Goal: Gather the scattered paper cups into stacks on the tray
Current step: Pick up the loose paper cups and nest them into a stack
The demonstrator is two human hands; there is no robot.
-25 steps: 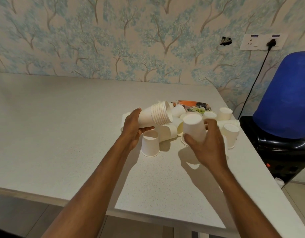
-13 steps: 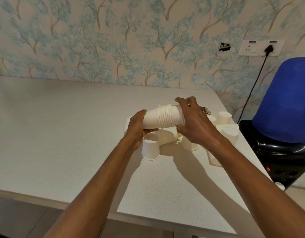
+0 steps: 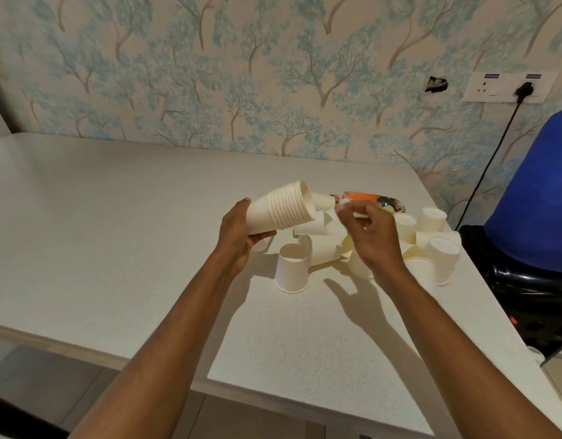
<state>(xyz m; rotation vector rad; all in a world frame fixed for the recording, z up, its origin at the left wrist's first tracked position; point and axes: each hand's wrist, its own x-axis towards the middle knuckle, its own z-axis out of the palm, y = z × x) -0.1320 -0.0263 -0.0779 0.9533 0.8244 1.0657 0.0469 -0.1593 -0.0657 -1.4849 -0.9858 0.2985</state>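
My left hand [image 3: 238, 237] grips a nested stack of white paper cups [image 3: 282, 213], held tilted above the table with its mouth facing up and to the right. My right hand [image 3: 373, 237] hovers just right of the stack's mouth with its fingers loosely apart and nothing in them. Below both hands lie several loose white cups, some on their sides [image 3: 320, 250], some upside down. One upside-down cup [image 3: 292, 272] stands alone nearest me. A patterned tray [image 3: 363, 197] with an orange patch shows behind the pile, mostly hidden by cups and my right hand.
The white table [image 3: 114, 236] meets a tree-patterned wall at the back. More cups [image 3: 442, 255] sit near the table's right edge. Beyond that edge stands a blue water bottle [image 3: 539, 191] on a black dispenser [image 3: 526, 299], with a black cable [image 3: 492, 163] running to the wall socket.
My right hand pushed a single cup into the stack's mouth, then let go and drew back to the right. The left hand kept hold of the stack.
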